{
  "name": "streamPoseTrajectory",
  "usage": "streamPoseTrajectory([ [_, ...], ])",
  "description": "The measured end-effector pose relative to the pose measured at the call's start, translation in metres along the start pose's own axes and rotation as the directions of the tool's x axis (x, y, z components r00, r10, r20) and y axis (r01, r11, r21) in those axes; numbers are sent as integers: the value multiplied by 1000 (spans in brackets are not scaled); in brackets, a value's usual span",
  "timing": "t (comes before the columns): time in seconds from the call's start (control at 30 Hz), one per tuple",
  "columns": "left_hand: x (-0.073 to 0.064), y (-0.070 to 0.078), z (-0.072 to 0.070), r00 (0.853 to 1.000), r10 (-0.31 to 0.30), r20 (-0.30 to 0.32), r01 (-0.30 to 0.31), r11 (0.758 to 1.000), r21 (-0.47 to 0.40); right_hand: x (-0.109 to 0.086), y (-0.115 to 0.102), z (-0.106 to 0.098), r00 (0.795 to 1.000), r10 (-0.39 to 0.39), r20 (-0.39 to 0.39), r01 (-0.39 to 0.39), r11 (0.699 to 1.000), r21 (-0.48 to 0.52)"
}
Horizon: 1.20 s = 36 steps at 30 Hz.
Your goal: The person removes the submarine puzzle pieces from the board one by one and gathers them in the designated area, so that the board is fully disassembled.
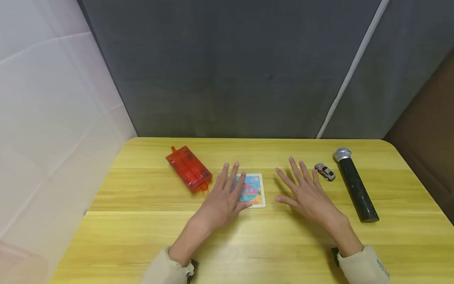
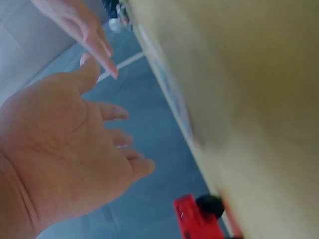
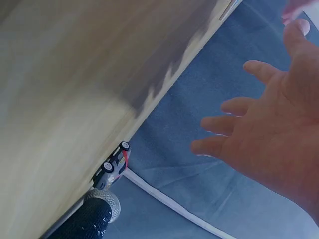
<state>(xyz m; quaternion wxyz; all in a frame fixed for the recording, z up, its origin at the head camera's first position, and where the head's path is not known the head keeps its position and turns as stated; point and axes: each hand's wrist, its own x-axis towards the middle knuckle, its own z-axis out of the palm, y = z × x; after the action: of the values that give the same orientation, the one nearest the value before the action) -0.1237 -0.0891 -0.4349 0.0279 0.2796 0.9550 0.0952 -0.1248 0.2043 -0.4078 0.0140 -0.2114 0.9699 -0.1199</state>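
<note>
My left hand (image 1: pixel 221 203) hovers above the table with its fingers spread, partly covering a square picture puzzle (image 1: pixel 253 191) with a pale frame. In the left wrist view the palm of that hand (image 2: pixel 70 144) shows bare. To the right, my right hand (image 1: pixel 312 199) is also held over the table, fingers apart and nothing in them. Closest to it lies a small toy car (image 1: pixel 324 172), white with red and dark markings. Beyond the car is a black microphone (image 1: pixel 356 187) with a silver mesh head. A translucent red box-like toy (image 1: pixel 189 167) with wheels lies left of my left hand.
The yellow wood-grain table (image 1: pixel 142 236) ends at a dark grey cloth wall (image 1: pixel 227 71). White cloth (image 1: pixel 53 118) hangs along the left side, and a brown panel (image 1: pixel 425 130) stands on the right.
</note>
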Motion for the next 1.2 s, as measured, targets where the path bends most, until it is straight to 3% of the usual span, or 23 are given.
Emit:
streamPoseTrajectory([
  [0.1, -6, 22, -14, 991, 4, 132, 3, 999, -50, -1, 1, 2, 1000, 2, 16, -2, 1000, 28],
  [0.2, -11, 32, -15, 978, 21, 207, 6, 992, -128, 0, 1, 2, 999, -12, 37, 9, 996, 87],
  [0.37, -13, 38, -13, 963, 35, 267, 12, 985, -175, 12, -2, -2, 994, -60, 86, 37, 968, 248],
  [0.57, -1, 18, 27, 964, 99, 247, -49, 978, -201, 42, -7, -9, 982, -150, 117, 98, 925, 366],
  [0.63, 2, 14, 34, 963, 115, 245, -67, 978, -196, 51, -8, -10, 976, -167, 137, 103, 918, 384],
  [0.83, 1, 17, 24, 956, 114, 270, -73, 985, -158, 74, -17, -4, 958, -206, 202, 119, 920, 375],
  [1.1, -1, 13, 25, 959, 118, 258, -64, 976, -208, 82, -19, 1, 965, -196, 175, 120, 921, 371],
  [1.2, -1, 15, 15, 957, 95, 275, -42, 980, -194, 84, -18, 3, 970, -176, 167, 102, 919, 380],
])
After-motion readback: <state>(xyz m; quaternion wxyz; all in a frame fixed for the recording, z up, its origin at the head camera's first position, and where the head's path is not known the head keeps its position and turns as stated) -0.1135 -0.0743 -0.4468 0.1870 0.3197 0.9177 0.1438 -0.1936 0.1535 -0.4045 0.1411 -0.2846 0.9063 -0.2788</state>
